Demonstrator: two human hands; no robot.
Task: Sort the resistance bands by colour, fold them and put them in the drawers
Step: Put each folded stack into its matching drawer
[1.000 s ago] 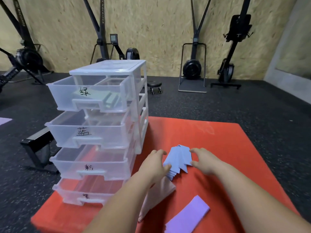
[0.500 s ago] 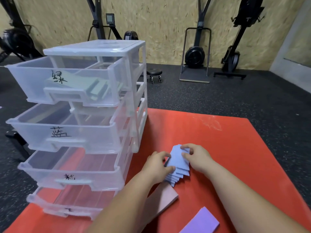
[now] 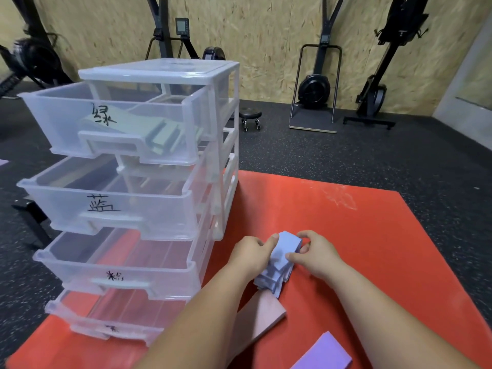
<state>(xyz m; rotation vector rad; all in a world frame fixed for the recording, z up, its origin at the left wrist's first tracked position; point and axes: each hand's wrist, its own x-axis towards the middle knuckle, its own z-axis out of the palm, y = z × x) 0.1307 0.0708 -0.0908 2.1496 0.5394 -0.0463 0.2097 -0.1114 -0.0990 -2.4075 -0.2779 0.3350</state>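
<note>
Both hands, the left hand (image 3: 250, 255) and the right hand (image 3: 315, 255), pinch the fanned stack of folded blue bands (image 3: 279, 259) on the red mat (image 3: 346, 230), so square its edges and squeeze firmly before lifting it toward the second drawer (image 3: 149, 209).

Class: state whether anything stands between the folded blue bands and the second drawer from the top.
Yes: the pulled-out top drawer overhangs the second drawer, partly covering the opening the blue bands must enter.
</note>
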